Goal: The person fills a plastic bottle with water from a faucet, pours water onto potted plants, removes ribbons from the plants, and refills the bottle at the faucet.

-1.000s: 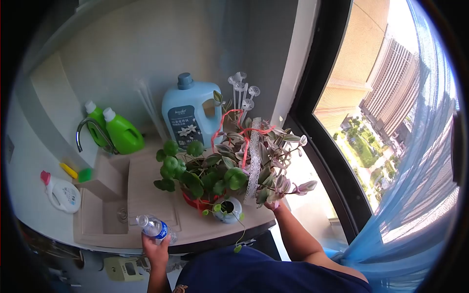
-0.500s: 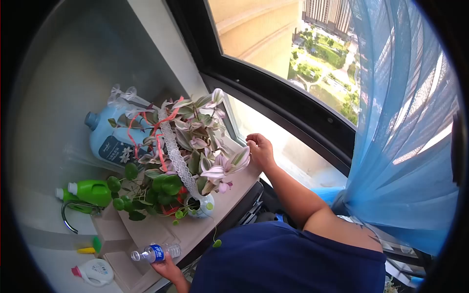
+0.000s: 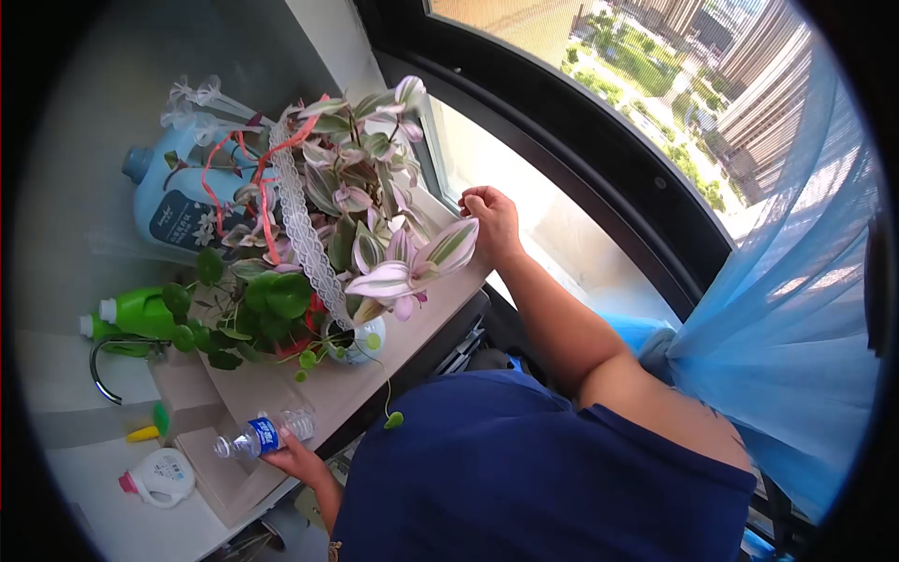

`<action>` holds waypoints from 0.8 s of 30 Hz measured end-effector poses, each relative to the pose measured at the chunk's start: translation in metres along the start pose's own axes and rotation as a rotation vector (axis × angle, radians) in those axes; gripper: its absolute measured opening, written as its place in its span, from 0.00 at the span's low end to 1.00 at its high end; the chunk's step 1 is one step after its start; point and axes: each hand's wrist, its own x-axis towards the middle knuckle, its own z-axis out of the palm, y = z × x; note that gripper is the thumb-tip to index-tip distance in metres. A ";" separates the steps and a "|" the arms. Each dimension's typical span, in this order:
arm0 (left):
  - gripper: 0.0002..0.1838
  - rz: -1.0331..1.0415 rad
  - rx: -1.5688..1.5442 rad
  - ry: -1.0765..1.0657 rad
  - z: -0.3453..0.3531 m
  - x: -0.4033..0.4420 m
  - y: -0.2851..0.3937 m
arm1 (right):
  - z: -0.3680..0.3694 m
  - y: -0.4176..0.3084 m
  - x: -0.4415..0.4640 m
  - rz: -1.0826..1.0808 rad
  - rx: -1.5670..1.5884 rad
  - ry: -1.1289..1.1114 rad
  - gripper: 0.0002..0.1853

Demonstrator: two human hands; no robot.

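Observation:
At the lower left, my left hand is closed around a clear plastic bottle with a blue label, which lies tilted with its neck pointing left. Whether any water is inside I cannot tell. My right hand is by the window ledge, fingers curled; what they hold, if anything, is hidden. Just left of it spread the pink, white and green striped leaves of a potted plant. Round-leaved greenery grows from a pale pot, and a white lace strip crosses the leaves.
Behind the plants stands a large blue jug. Green bottles, a curved faucet and a white bottle with a pink cap are at the left. A dark window frame and blue sheer curtain border the right.
My view has shifted, so the plants, counter and both hands appear higher and more to the left. My left hand still grips the bottle; my right hand remains by the ledge with curled fingers.

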 end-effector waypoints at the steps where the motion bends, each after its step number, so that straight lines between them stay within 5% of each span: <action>1: 0.35 0.054 0.017 0.043 0.003 0.000 -0.006 | -0.002 0.007 0.005 -0.007 0.021 -0.009 0.07; 18: 0.30 -0.098 -0.076 0.041 0.014 0.003 -0.005 | -0.008 0.013 0.018 0.001 0.019 -0.061 0.08; 24: 0.32 -0.012 -0.063 0.106 0.020 -0.005 -0.002 | 0.061 -0.126 0.008 -0.531 0.059 -0.214 0.06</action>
